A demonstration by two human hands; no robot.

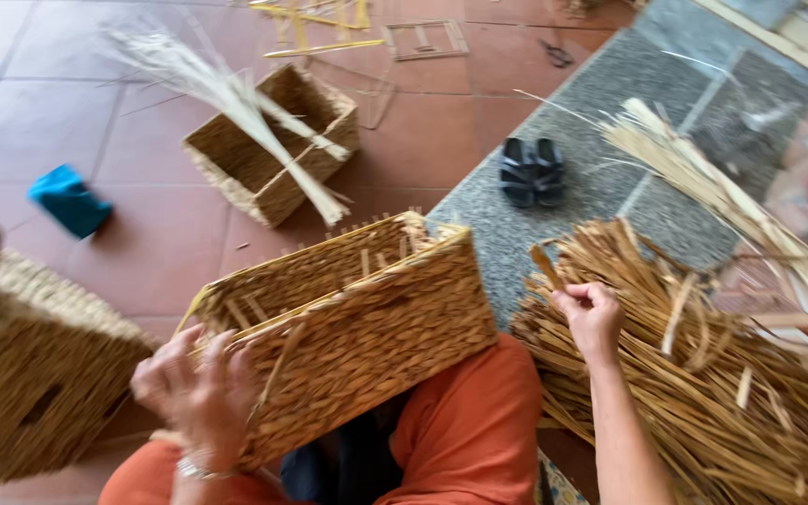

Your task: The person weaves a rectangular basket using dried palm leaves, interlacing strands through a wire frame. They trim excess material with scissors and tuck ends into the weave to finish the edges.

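A half-woven basket (357,327) is steadied on a lap clad in orange cloth (469,421) while a dried straw strip (546,266) is gripped.

The left hand (198,388) is pressed with spread fingers against the basket's near corner; the right hand (591,313) is closed around the strip at the edge of a straw heap (703,374) lying just right of the basket. No labels or signs can be made out; a blue packet (69,198) is seen on the red tiles at left. A second, smaller basket (268,145) is set farther back with a pale straw bundle (236,103) laid across it, and a larger woven piece (21,374) is seen at far left. 2 black sandals (533,170) are placed on the grey stone strip.
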